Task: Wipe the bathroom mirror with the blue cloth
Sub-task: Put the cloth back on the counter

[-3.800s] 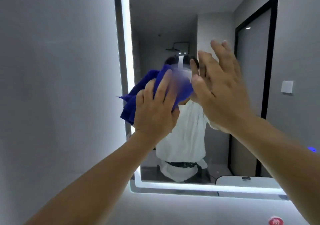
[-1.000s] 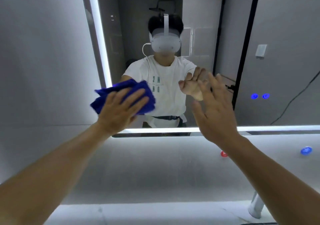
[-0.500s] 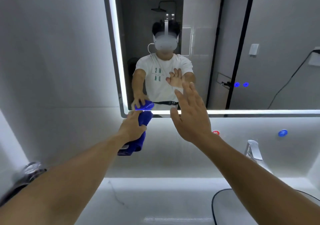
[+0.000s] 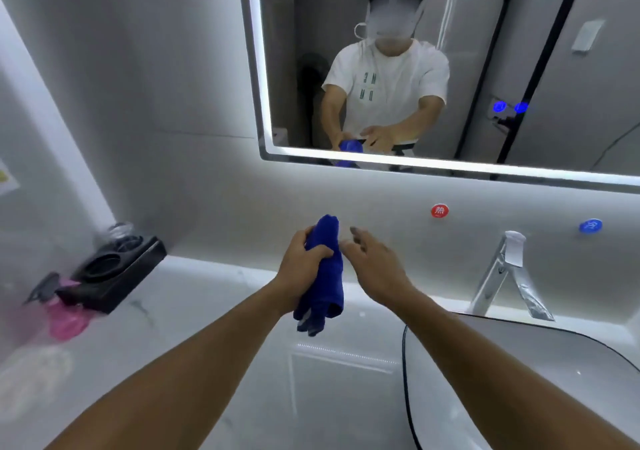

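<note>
The lit bathroom mirror (image 4: 571,51) hangs on the wall at the upper right, its bright lower edge well above my hands. My left hand (image 4: 300,269) is shut around the bunched blue cloth (image 4: 325,283), which hangs down over the counter, clear of the glass. Just right of the cloth, my right hand (image 4: 375,266) is open with fingers spread, holding nothing. The mirror reflects both hands and the cloth.
A white countertop (image 4: 194,311) runs below. A black tray (image 4: 114,273) with a glass and a pink spray bottle (image 4: 62,314) sit at the left. A chrome faucet (image 4: 502,276) stands over the sink basin (image 4: 536,380) at the right. Red (image 4: 439,210) and blue (image 4: 590,225) wall buttons are above it.
My left hand has come down off the mirror with the cloth and now holds it over the counter. My right hand has dropped beside it. My view has tilted downward.
</note>
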